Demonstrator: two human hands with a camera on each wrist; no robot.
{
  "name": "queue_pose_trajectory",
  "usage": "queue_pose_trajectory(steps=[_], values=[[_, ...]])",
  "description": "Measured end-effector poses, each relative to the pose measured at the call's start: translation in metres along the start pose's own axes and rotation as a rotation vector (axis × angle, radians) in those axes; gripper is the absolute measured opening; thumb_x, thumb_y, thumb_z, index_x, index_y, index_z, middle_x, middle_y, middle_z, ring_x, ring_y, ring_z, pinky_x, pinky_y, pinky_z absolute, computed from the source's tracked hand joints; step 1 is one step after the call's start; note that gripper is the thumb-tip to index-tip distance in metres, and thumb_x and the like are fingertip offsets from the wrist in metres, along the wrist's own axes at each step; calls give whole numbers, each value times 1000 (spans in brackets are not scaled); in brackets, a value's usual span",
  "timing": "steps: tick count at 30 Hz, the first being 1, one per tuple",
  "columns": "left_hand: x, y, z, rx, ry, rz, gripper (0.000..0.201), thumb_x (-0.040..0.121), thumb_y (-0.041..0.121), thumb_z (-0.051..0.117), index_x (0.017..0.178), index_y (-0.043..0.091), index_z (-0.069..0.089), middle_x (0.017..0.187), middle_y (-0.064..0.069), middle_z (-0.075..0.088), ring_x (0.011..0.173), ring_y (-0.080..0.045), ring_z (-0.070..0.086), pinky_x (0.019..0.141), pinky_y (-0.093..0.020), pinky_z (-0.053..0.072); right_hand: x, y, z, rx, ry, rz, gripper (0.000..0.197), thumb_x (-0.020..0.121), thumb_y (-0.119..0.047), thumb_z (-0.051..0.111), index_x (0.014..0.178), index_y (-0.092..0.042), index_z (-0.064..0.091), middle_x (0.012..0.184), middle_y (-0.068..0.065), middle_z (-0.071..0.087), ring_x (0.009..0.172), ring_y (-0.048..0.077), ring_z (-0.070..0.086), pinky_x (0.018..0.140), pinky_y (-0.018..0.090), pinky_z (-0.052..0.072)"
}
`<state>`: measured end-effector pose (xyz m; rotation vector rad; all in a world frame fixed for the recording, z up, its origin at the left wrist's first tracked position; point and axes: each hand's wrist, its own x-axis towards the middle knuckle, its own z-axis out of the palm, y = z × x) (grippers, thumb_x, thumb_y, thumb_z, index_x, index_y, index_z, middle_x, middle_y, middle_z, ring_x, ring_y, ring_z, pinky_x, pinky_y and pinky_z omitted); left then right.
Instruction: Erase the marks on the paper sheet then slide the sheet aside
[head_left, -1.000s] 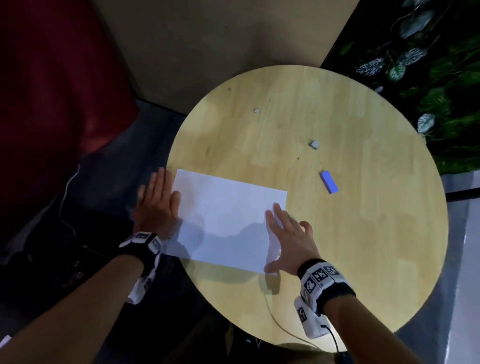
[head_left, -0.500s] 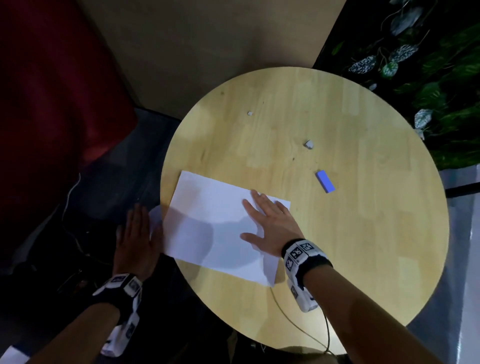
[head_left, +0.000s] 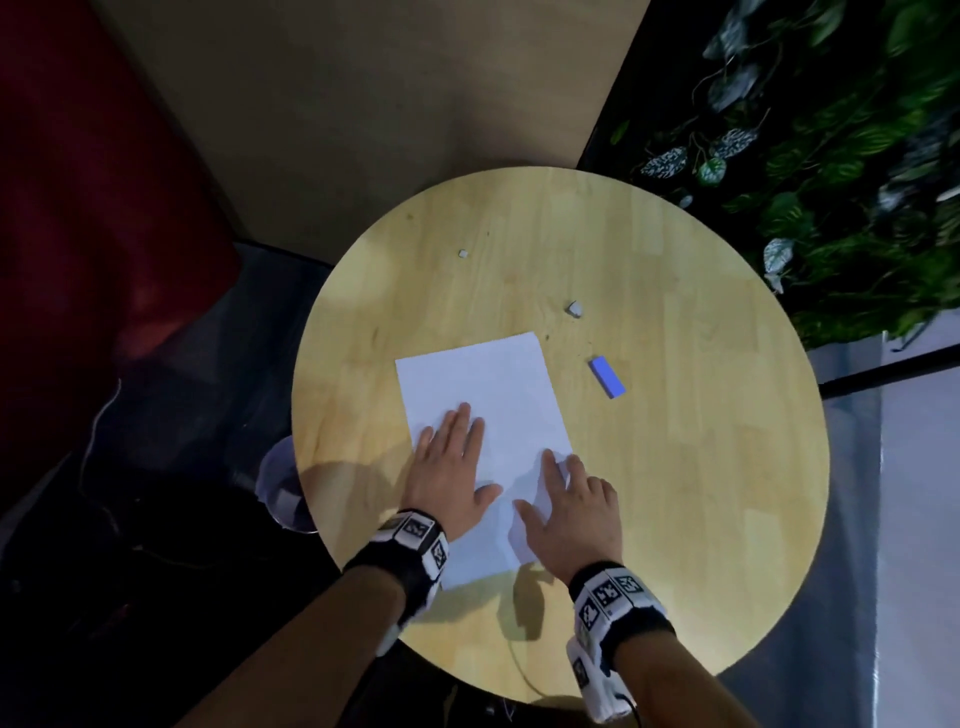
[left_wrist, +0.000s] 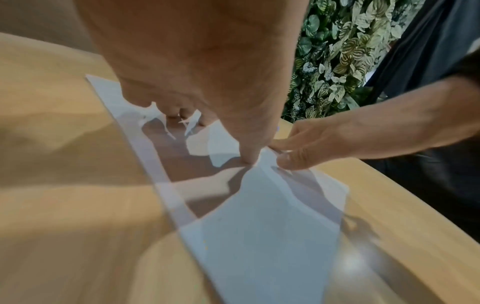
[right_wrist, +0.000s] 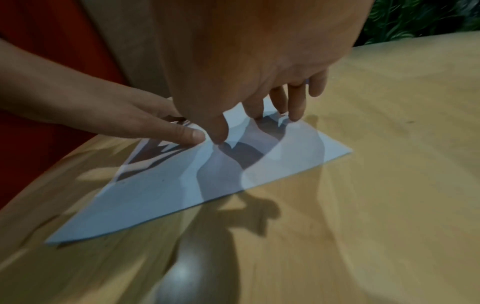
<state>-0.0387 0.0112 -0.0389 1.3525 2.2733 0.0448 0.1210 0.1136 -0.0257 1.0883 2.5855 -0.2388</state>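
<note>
A white paper sheet (head_left: 483, 395) lies lengthwise on the round wooden table (head_left: 701, 467), its near end toward me. I see no marks on it. My left hand (head_left: 452, 467) lies flat on the sheet's left part, fingers straight. My right hand (head_left: 571, 504) presses its spread fingers on the sheet's right edge. In the left wrist view the sheet (left_wrist: 259, 236) runs under my left hand (left_wrist: 202, 115), whose thumb meets the right hand (left_wrist: 298, 152). The right wrist view shows my fingertips (right_wrist: 296, 115) on the sheet (right_wrist: 168, 195). A blue eraser (head_left: 607, 376) lies on the table to the sheet's right.
Two small white scraps lie on the table, one (head_left: 574, 309) beyond the sheet's far right corner, one (head_left: 463, 253) farther back. A leafy plant wall (head_left: 831, 182) stands at the right. A brown panel (head_left: 363, 104) stands behind the table, and a transparent round object (head_left: 283, 488) sits below its left edge.
The sheet has turned from lying crosswise at the table's left edge to lengthwise nearer the middle. My left hand moved from off the table onto the sheet; the right shifted to its right edge.
</note>
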Motion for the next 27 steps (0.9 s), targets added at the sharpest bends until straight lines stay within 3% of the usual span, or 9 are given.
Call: queue_pose_trajectory(steps=[2,5,7,9,12,18,22,25,27], values=[[12,15,-6,8,-82,31,87,100,56,42,161,11,0,167,-10,-16,155,-27,-8,125,-46,1,-4,10,-6,1,7,22,71,83,-58,43,141,-18,44,131,10,53,98,28,60,94,40,41],[29,30,-13,39,-132,80,90,100,53,47,161,11,-3,167,-8,-20,155,-27,-11,125,-46,0,-1,28,-17,35,-45,11,65,88,-46,53,144,-19,35,131,6,49,104,26,57,93,35,39],[38,36,-17,51,-175,102,90,100,51,49,161,11,-4,167,-7,-21,155,-27,-11,125,-46,0,8,44,-20,119,-55,-44,71,88,-42,57,149,-21,26,145,4,36,124,23,45,100,33,37],[45,40,-19,63,-193,119,91,100,50,51,161,11,-5,166,-6,-22,155,-26,-12,125,-46,0,20,60,-18,167,-108,-121,79,89,-44,58,153,-25,14,159,-2,11,142,18,21,112,32,25],[53,44,-20,58,-203,135,92,100,49,53,161,11,-5,166,-6,-22,155,-26,-13,126,-44,1,30,73,-21,156,-161,-164,85,87,-49,58,153,-29,7,160,-9,-3,145,14,12,115,30,17],[53,38,-21,36,-142,163,83,102,41,52,161,10,3,168,-3,-17,155,-22,-11,126,-42,3,39,77,-30,133,-175,-140,94,83,-52,61,153,-29,2,159,-10,2,141,18,21,113,31,21],[37,23,-31,20,-75,136,74,101,30,53,160,11,14,169,-2,-7,156,-19,-4,126,-41,12,41,75,-41,124,-185,-171,95,81,-50,63,153,-26,6,155,-6,12,134,20,30,110,32,26],[30,5,-40,6,-32,149,63,93,24,56,151,8,41,165,-9,22,150,-27,30,115,-47,39,49,75,-54,95,-204,-196,82,82,-48,60,150,-25,20,150,-3,23,130,20,36,108,32,28],[15,-3,-44,-12,0,100,56,96,29,44,150,13,45,163,-2,26,146,-26,38,113,-43,42,52,75,-67,148,-175,-209,66,86,-48,55,144,-27,31,144,-3,33,124,20,43,104,32,31]])
